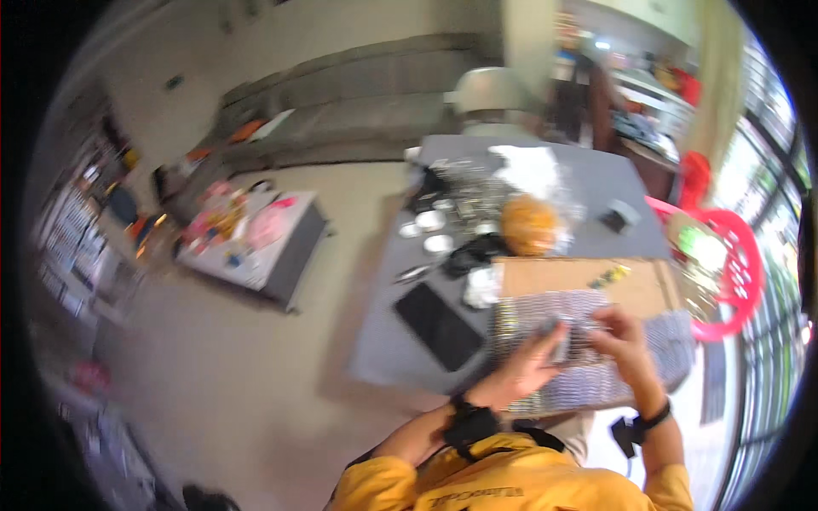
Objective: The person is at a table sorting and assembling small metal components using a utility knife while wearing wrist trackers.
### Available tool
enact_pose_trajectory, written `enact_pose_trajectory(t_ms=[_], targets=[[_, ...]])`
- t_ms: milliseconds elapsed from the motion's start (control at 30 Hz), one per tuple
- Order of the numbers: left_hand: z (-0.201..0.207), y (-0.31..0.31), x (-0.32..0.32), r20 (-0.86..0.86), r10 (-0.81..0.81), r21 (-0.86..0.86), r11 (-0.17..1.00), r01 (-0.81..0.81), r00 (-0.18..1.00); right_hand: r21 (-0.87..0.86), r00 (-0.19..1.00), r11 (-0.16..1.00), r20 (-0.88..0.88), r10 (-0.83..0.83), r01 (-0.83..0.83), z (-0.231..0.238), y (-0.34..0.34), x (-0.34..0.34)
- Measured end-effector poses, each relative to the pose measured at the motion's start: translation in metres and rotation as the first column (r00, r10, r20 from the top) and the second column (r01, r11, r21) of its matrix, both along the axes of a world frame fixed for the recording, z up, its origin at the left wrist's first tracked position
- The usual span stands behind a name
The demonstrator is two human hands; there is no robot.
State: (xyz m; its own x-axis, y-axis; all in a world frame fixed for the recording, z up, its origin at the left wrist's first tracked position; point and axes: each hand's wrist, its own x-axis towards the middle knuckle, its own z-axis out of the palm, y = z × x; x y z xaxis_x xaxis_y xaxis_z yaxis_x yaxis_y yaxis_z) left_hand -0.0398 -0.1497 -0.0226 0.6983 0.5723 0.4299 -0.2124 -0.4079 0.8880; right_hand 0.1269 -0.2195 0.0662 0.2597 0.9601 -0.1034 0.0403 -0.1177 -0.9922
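My left hand [526,371] is closed around a small greyish piece [560,347], too blurred to tell its kind. Close beside it on the right, my right hand [626,342] has its fingers pinched together, and what sits in them, if anything, cannot be made out. Both hands are over silvery sheets [588,387] patterned with rows of small shiny pieces. These sheets lie on a flat cardboard piece [545,274] at the near edge of the table. A small yellow-and-dark item [610,277] rests on the cardboard beyond my hands.
On the grey table [383,341] are a black rectangular slab [439,326], white round containers [431,221], an orange bundle in clear plastic [529,225], a black bag [477,253] and a small grey box [619,216]. A pink basket [740,264] stands right; a low table [294,255] stands left.
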Motion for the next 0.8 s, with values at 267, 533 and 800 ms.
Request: enact_pose_trajectory(t_ms=[267,533,800], targets=[[0.026,0.004,0.016,0.291,-0.145,-0.919,0.231,0.319,0.946,0.119,0.996,0.993,-0.088,0.015,-0.004,-0.019,-0.009,0.002],[0.026,-0.003,0.019,0.279,-0.171,-0.910,0.268,0.317,0.945,0.098,0.997,0.994,-0.056,0.047,-0.041,-0.016,-0.018,0.005],[0.036,0.002,0.011,0.212,-0.278,-0.914,0.284,0.291,0.937,0.078,0.779,0.996,0.627,-0.023,-0.033,-0.009,-0.022,0.009]])
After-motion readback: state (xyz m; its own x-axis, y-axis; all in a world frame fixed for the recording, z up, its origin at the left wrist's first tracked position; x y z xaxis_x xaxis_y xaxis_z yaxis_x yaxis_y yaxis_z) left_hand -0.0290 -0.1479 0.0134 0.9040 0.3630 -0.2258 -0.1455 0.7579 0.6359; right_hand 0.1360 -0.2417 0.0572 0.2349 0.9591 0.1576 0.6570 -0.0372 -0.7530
